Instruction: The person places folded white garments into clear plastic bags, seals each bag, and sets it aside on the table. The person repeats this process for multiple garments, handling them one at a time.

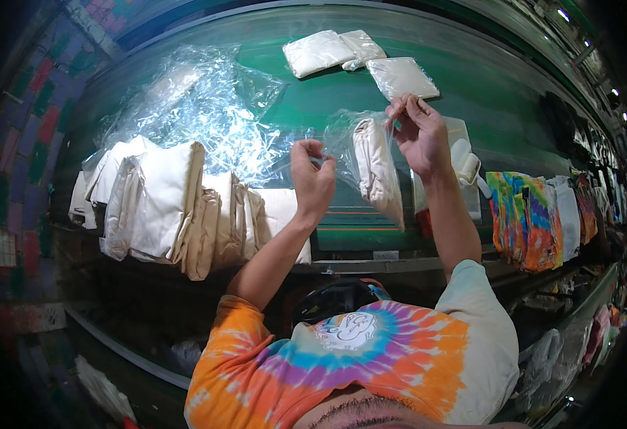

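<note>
A folded cream cloth [378, 161] sits in a clear plastic bag [342, 132] over the green table, between my two hands. My right hand [425, 139] is closed in a pinch on the bag's upper right edge. On the other side, my left hand [312, 182] has its fingers curled, with thumb and fingertips at the bag's left edge. Left of that hand spreads a pile of loose clear plastic bags [220, 114]. Nearer to me, along the table's front edge, stand stacks of folded cream cloth [163, 200], some partly covered in plastic.
Several bagged cream packets [318, 53] lie at the far side of the green table [463, 79]. Right of my right forearm are a white item [465, 161] and a stack of tie-dye cloth [521, 214]. A metal edge [370, 266] runs along the table's front.
</note>
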The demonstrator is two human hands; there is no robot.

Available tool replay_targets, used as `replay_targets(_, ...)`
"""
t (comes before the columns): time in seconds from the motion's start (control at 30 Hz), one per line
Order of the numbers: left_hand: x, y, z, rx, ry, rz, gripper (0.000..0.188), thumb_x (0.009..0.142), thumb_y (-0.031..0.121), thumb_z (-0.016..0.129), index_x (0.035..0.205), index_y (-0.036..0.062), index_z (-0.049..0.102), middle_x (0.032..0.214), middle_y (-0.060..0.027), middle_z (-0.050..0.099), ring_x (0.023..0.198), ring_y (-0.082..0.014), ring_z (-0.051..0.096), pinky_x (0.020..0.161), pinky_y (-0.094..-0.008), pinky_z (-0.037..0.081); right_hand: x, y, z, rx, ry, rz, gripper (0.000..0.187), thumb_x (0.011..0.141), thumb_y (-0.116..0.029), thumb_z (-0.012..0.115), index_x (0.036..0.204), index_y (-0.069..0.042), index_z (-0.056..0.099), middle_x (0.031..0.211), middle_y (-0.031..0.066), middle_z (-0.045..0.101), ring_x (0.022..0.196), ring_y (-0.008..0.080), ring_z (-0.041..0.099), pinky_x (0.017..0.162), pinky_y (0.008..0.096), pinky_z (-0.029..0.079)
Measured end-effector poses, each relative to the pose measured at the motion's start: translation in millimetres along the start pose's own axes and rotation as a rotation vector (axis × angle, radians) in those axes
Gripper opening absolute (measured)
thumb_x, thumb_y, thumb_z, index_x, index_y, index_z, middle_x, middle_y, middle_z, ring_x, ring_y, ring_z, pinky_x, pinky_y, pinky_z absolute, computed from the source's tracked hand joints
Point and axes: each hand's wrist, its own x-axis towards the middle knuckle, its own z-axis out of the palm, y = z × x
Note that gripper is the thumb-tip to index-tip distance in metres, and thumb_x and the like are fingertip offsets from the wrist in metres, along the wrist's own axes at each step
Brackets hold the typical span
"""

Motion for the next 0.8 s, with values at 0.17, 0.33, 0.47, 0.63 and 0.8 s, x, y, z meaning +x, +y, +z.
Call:
replay_targets(0.17,20.3,15.4,-9.3,0.249,-0.139,0.471,0.056,0.083,-0.002,0.068,0.136,0.0008,0.049,0.142,-0.0206,0.049,0.14,-0.0373,0.042,0.116,-0.0453,0.034,6.0,21.7,-4.0,-0.026,-0.127,0.113,0.019,0.108,-0.021,0.054,0.098,-0.005,0.059,0.097,0.0053,0.058,0.093,0.0163,0.057,0.088,0.0334,0.049)
replay_targets(0.33,57.4,29.4,-10.2,0.292,-0.651,0.431,0.047,0.096,0.002,0.061,0.142,0.0102,0.054,0.141,-0.0139,0.062,0.14,-0.036,0.051,0.125,-0.0521,0.021,4.3,26.8,6.6,-0.02,-0.171,0.172,0.019,0.108,-0.021,0.054,0.1,-0.005,0.058,0.097,0.0066,0.06,0.089,0.0178,0.062,0.084,0.0339,0.052)
replay_targets(0.47,66.2,37.3,-17.2,0.278,-0.66,0.332,0.018,0.096,0.002,0.064,0.112,0.008,0.069,0.098,-0.0088,0.073,0.091,-0.0285,0.072,0.121,-0.0539,0.03,-0.5,20.3,15.2,-0.087,-0.204,0.186,0.019,0.108,-0.022,0.054,0.101,-0.004,0.058,0.096,0.0076,0.061,0.088,0.0173,0.064,0.083,0.035,0.054)
replay_targets(0.63,50.1,45.4,-25.8,0.198,-0.502,0.267,0.007,0.095,-0.001,0.064,0.1,0.0011,0.068,0.091,-0.016,0.071,0.083,-0.0318,0.07,0.083,-0.039,0.054,-2.3,14.8,22.6,-0.146,-0.12,0.15,0.019,0.108,-0.02,0.054,0.102,-0.003,0.059,0.095,0.0084,0.063,0.088,0.0168,0.065,0.081,0.0354,0.057)
replay_targets(0.8,32.9,46.7,-30.0,0.191,-0.414,0.384,0.007,0.099,-0.001,0.059,0.103,-0.002,0.065,0.089,-0.0103,0.069,0.076,-0.0168,0.063,0.07,-0.0309,0.05,-5.0,8.7,26.6,-0.142,-0.095,0.191,0.017,0.106,-0.015,0.054,0.102,0.0,0.061,0.093,0.0103,0.066,0.084,0.0182,0.068,0.077,0.0369,0.061)
